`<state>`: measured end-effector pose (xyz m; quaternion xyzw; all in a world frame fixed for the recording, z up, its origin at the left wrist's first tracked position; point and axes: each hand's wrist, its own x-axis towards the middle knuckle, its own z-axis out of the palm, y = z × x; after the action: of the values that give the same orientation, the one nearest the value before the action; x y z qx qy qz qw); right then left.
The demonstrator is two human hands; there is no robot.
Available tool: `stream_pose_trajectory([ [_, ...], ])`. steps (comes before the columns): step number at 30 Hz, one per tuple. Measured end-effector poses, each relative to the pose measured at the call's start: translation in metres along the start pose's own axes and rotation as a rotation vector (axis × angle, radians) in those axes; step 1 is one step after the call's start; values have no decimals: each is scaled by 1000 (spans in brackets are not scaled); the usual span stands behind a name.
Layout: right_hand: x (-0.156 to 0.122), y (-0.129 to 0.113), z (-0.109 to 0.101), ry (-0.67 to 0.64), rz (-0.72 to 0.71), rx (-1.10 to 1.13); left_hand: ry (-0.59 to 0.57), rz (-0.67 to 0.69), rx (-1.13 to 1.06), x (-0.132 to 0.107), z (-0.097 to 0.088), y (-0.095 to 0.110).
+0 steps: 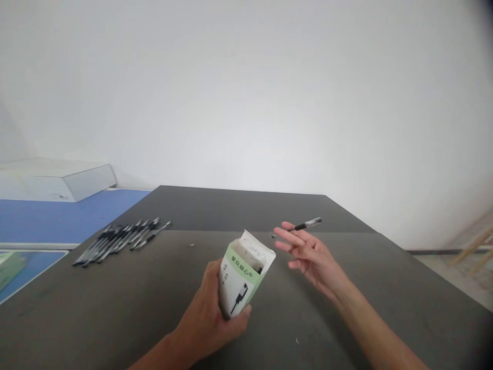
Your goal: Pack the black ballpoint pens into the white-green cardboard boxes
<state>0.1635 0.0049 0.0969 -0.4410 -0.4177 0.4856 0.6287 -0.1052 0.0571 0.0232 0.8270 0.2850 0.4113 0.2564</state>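
My left hand (210,313) is wrapped round a white and green pen box (241,280), printed with a picture of a pen. The box leans to the right with its top flap raised, and something dark shows just inside the opening. To the right of the box, my right hand (310,254) holds a black and clear pen (308,224) between its fingers, above the table. The pen's capped end points up and right. Further left on the table lies a loose row of several similar pens (119,239), side by side at a slant.
The dark table (162,288) reaches back to a pale wall. At the left, a white flat box (57,180) stands on a blue surface (42,218). A green item (11,270) sits at the left edge. Wooden legs (473,246) show at the far right.
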Motion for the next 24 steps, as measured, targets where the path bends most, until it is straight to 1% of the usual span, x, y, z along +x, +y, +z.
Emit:
stream_pose_trajectory([
  [2, -11, -10, 1, 23, -121, 58, -8, -9, 38, 1, -1, -3],
  [4, -24, -18, 10, 54, -244, 64, -14, -4, 75, 2, -2, -3],
  [7, -43, -22, 31, 80, -348, -64, -28, 23, 137, 3, -3, -2],
  [10, -53, -18, 49, 58, -358, -288, -62, 61, 163, 3, -2, -1],
  [13, -52, -9, 53, 36, -328, -513, -78, 97, 165, 1, 0, 0],
  [15, -49, -5, 50, 26, -298, -574, -82, 110, 174, 0, 0, 0],
  [18, -44, -1, 47, 6, -234, -584, -91, 102, 180, 0, 1, 4],
  [20, -42, 0, 48, -11, -259, -644, -95, 82, 168, 0, 0, 8],
  [22, -39, 1, 51, -49, -335, -749, -93, 54, 151, -1, 0, 12],
  [24, -36, 4, 52, -82, -377, -811, -95, 23, 137, -1, 1, 14],
])
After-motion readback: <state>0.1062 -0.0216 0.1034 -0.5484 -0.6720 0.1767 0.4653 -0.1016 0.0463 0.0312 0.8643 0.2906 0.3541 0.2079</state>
